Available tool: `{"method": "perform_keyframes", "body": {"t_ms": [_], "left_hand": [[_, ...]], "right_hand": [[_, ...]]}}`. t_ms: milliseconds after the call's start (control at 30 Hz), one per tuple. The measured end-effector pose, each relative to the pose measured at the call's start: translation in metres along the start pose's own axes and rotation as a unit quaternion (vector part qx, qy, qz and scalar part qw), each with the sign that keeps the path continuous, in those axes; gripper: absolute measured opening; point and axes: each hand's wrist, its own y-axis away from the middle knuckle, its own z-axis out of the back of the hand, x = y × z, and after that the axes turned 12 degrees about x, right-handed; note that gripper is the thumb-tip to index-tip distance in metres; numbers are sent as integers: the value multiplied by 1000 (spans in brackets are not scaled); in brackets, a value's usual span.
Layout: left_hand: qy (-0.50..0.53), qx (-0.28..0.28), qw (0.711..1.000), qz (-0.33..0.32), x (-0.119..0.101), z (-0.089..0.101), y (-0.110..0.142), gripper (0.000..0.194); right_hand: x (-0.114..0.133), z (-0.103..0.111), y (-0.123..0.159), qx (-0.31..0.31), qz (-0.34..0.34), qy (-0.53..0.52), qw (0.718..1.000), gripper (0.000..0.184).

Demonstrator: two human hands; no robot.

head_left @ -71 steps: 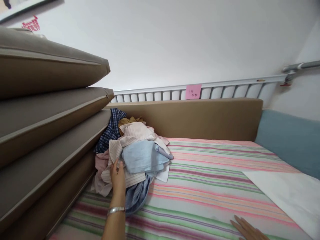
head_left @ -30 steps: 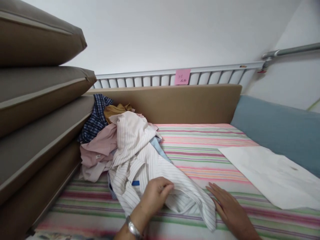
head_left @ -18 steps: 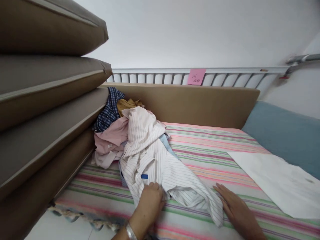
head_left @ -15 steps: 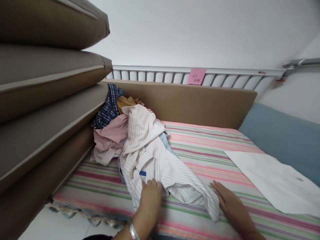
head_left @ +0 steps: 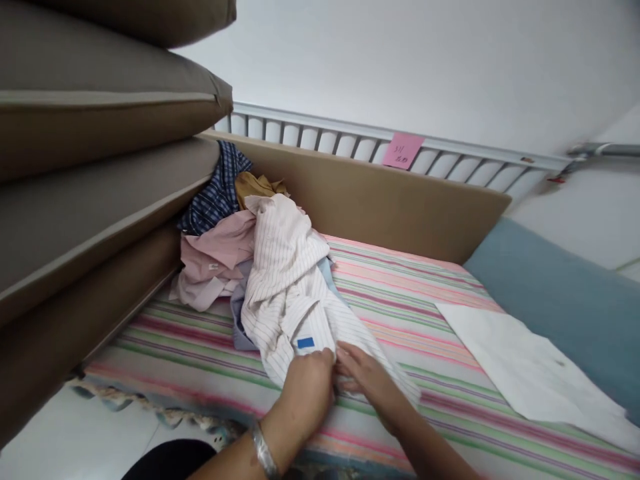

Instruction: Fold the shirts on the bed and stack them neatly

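Note:
A white striped shirt point(head_left: 290, 280) with a small blue label lies stretched from a clothes pile point(head_left: 225, 240) toward me on the striped bed sheet point(head_left: 425, 313). My left hand point(head_left: 307, 383), with a silver bracelet at the wrist, pinches the shirt's near edge just below the blue label. My right hand point(head_left: 365, 377) has its fingers curled onto the same fabric, right beside the left hand. The pile also holds a pink garment, a dark blue checked one, a mustard one and a light blue one.
Stacked brown cushions point(head_left: 100, 167) rise at the left. A tan cushion point(head_left: 390, 200) and a white rail with a pink note point(head_left: 403, 150) stand behind. A white paper sheet point(head_left: 515, 367) lies on the right, beside a blue cushion point(head_left: 560, 300).
My left hand dragged the striped shirt out of the pile toward me. My right hand moved left from the sheet onto the shirt, next to the left hand.

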Motion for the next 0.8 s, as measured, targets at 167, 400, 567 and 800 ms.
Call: {"method": "perform_keyframes", "body": {"t_ms": [167, 400, 567, 800], "left_hand": [[116, 8, 984, -133, -26, -18, 3, 25], [228, -137, 937, -228, -38, 2, -23, 20], [267, -171, 896, -312, -42, 8, -46, 24], [326, -124, 860, -372, -33, 19, -44, 18]], "right_hand": [[3, -2, -19, 25, -1, -176, 984, 44], [37, 46, 15, -31, 80, -281, 956, 47], [42, 58, 36, -35, 101, -300, 948, 48], [39, 56, 36, 8, 103, -294, 950, 47]]}}
